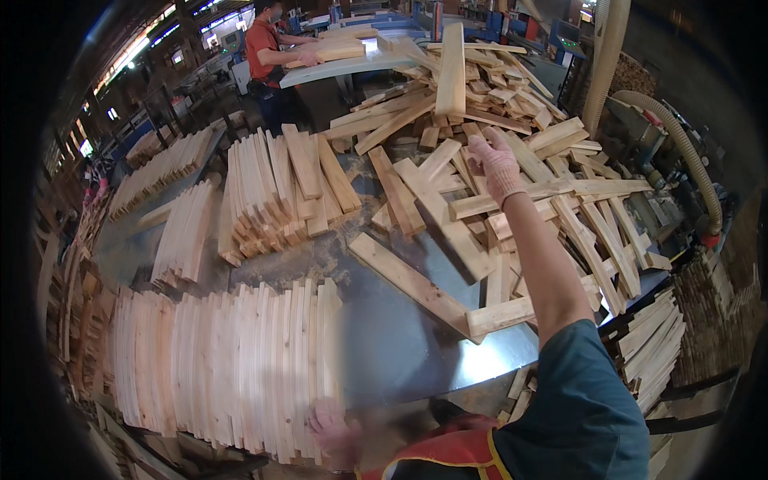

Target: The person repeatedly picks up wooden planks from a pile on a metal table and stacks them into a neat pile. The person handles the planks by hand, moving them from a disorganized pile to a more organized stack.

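Note:
My right hand (494, 166), in a pale knitted glove, reaches out over a loose heap of wooden boards (532, 148). Its fingers are stretched and partly spread, with nothing seen between them. Just beyond the fingertips a single board (451, 72) juts upward from the heap, apart from the hand as far as I can see. Low in the view, my gloved left hand (332, 430) is at the near right end of a tight row of boards set side by side (232, 360). Blur hides whether its fingers grip the last board or only rest against it.
Stacked boards (268, 192) stand on the dark metal table (392, 352), with more rows farther left. One board (416, 284) lies slanted across the middle. A person in a red shirt (262, 48) handles boards at a far table. A ribbed hose (608, 68) rises at right.

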`<control>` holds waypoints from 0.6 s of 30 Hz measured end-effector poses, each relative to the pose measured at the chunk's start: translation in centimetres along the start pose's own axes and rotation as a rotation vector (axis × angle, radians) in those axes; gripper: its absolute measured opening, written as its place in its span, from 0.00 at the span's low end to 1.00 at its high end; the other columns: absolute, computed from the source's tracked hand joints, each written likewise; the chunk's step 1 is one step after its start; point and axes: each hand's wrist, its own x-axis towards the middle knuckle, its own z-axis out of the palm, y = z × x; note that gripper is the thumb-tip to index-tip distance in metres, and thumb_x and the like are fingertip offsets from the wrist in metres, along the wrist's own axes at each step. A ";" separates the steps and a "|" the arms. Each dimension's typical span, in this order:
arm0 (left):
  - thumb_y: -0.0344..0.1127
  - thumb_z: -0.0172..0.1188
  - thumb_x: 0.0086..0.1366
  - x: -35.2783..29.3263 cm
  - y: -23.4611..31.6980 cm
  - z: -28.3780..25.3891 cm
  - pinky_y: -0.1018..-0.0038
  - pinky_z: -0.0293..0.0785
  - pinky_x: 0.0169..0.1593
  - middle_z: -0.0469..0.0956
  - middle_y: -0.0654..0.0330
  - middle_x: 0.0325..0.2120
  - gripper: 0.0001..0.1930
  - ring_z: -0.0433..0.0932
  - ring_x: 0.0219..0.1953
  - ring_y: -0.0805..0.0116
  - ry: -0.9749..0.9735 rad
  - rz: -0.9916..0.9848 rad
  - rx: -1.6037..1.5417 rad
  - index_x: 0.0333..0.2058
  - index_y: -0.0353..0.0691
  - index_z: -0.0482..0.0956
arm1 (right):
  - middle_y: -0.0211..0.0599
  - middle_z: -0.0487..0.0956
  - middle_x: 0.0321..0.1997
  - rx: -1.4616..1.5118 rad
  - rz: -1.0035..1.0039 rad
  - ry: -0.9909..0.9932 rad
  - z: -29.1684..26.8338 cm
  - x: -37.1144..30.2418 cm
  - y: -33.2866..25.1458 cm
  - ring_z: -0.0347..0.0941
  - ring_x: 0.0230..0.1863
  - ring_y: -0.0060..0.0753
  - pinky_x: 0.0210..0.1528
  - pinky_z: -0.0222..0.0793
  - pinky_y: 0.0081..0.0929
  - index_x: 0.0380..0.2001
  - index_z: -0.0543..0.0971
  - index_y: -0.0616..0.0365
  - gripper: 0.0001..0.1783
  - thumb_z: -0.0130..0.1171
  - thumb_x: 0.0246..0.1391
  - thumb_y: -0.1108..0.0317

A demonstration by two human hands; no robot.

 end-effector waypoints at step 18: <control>0.46 0.72 0.57 7.3 14.1 0.4 0.49 0.59 0.72 0.66 0.48 0.69 0.41 0.64 0.71 0.45 -0.333 0.075 -0.346 0.69 0.42 0.70 | 0.62 0.77 0.64 -1.136 0.284 -0.604 0.8 -9.9 27.6 0.74 0.65 0.63 0.67 0.71 0.44 0.70 0.66 0.66 0.56 0.72 0.48 0.39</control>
